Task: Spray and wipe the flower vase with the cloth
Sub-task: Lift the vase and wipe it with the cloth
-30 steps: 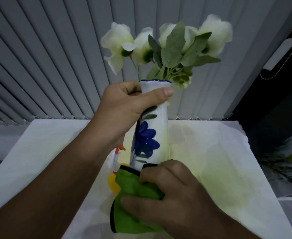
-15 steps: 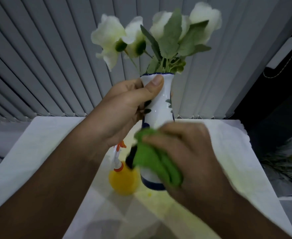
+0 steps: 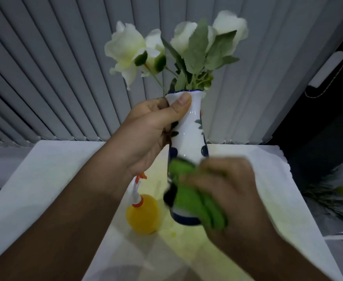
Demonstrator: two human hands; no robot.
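A single wide-angle head camera looks forward and slightly down from close range, with both forearms entering from the near edge. The vase [image 3: 188,138] fills the centre, the table [image 3: 45,179] stretches beyond it, and the blinds [image 3: 55,67] close off the far side.

A worktop [image 3: 51,179] draped in a white cloth fills the lower view. Grey vertical blinds [image 3: 55,67] hang behind it from nine to one o'clock. At three o'clock a dark panel [image 3: 318,138] stands; below it, at four o'clock, lies blurred greenery [image 3: 332,197].
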